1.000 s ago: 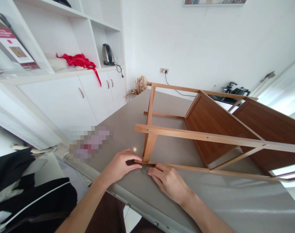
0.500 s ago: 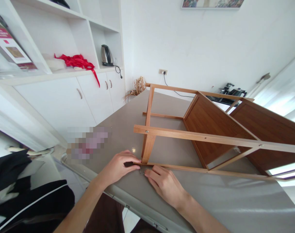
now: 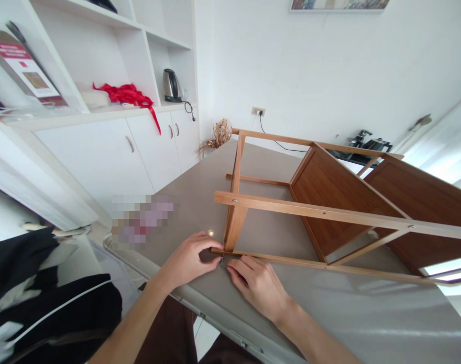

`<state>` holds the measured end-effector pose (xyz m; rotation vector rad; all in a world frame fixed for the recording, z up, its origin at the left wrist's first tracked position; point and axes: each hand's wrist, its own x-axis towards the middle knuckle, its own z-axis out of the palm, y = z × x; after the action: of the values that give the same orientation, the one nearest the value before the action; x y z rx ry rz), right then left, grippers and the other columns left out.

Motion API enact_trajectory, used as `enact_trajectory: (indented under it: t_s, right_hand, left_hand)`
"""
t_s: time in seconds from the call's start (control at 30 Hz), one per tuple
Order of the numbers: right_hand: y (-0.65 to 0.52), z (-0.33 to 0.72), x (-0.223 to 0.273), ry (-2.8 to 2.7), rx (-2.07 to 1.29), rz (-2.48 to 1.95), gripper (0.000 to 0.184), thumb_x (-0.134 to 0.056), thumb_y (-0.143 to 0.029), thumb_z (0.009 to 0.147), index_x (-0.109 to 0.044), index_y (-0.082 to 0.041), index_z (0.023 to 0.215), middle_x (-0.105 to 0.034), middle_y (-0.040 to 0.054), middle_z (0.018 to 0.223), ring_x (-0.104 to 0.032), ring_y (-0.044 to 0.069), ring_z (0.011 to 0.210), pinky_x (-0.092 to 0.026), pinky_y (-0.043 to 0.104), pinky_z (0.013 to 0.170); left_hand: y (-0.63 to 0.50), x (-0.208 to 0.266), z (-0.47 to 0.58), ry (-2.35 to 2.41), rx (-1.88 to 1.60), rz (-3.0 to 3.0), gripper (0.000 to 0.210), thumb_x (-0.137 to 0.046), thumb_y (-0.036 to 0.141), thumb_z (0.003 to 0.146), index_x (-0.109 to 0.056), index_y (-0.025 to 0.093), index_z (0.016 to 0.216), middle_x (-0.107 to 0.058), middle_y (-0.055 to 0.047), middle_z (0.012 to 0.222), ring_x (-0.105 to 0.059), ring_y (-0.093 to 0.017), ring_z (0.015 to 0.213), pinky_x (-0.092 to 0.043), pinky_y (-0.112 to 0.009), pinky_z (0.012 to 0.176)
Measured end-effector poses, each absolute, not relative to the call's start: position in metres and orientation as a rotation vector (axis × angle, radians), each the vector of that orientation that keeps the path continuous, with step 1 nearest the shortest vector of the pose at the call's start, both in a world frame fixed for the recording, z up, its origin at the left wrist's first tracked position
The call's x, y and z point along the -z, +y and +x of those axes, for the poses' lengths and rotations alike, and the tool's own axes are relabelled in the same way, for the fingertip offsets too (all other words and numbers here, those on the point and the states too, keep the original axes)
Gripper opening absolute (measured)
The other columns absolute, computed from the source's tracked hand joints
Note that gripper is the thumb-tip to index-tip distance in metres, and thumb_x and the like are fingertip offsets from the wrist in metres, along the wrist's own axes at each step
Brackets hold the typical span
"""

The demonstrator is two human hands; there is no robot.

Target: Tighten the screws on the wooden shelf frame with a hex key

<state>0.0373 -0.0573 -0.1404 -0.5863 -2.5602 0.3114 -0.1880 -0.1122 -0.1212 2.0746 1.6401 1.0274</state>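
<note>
A wooden shelf frame (image 3: 291,206) lies on its side on the grey table. My left hand (image 3: 190,259) is at the near end of its lowest rail, index finger on the wood and thumb curled below, closed around the rail's end. A thin metal piece (image 3: 222,260), which looks like a hex key, stands out from the rail beside my left thumb. My right hand (image 3: 255,277) rests just right of it, fingers curled together with their tips close to the metal. Whether those fingertips touch it is too small to tell.
The grey table (image 3: 329,313) has its near edge close to my body. A blurred-out item (image 3: 147,220) lies at its left. White shelves hold a kettle (image 3: 172,86) and red ribbon (image 3: 128,95). Dark clothing (image 3: 75,313) is piled at lower left.
The thin metal piece has turned: its bent end pointed toward my right fingers and now it looks nearly straight. My hands stay by the rail's end; the whole view has shifted slightly.
</note>
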Motion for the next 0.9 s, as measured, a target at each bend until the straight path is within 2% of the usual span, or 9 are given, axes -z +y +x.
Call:
enact_trajectory:
  t_s: [0.17, 0.37, 0.57, 0.9]
  right_hand:
    - [-0.057, 0.036, 0.139, -2.539, -0.272, -0.647, 0.014, -0.052, -0.023, 0.099, -0.065, -0.024, 0.095, -0.063, -0.0007, 0.080, -0.062, 0.013, 0.071, -0.044, 0.025, 0.065]
    - [-0.056, 0.038, 0.139, -2.546, -0.289, -0.688, 0.014, -0.052, -0.024, 0.100, -0.066, -0.024, 0.099, -0.065, 0.0007, 0.086, -0.064, 0.013, 0.073, -0.047, 0.024, 0.067]
    - [-0.058, 0.038, 0.138, -2.531, -0.259, -0.623, 0.015, -0.052, -0.024, 0.100, -0.066, -0.023, 0.095, -0.065, 0.0003, 0.082, -0.064, 0.014, 0.075, -0.046, 0.025, 0.068]
    - [-0.058, 0.034, 0.139, -2.488, -0.293, -0.634, 0.015, -0.053, -0.022, 0.099, -0.066, -0.022, 0.092, -0.065, 0.0015, 0.081, -0.062, 0.015, 0.076, -0.048, 0.027, 0.071]
  left_hand:
    - [-0.113, 0.120, -0.186, 1.680, -1.013, 2.023, 0.020, -0.066, 0.015, 0.080, -0.067, 0.025, 0.097, -0.069, -0.001, 0.096, -0.063, -0.018, 0.095, -0.050, -0.029, 0.086]
    - [-0.110, 0.116, -0.186, 1.702, -0.942, 2.015, 0.016, -0.066, 0.016, 0.078, -0.063, 0.024, 0.092, -0.068, 0.001, 0.094, -0.062, -0.018, 0.091, -0.049, -0.029, 0.082]
    - [-0.103, 0.118, -0.188, 1.691, -0.908, 2.038, 0.015, -0.067, 0.017, 0.075, -0.060, 0.023, 0.087, -0.066, 0.001, 0.089, -0.061, -0.018, 0.085, -0.048, -0.028, 0.077]
    - [-0.105, 0.117, -0.187, 1.705, -0.918, 2.022, 0.014, -0.066, 0.018, 0.076, -0.061, 0.023, 0.088, -0.065, 0.001, 0.091, -0.061, -0.018, 0.087, -0.047, -0.029, 0.080]
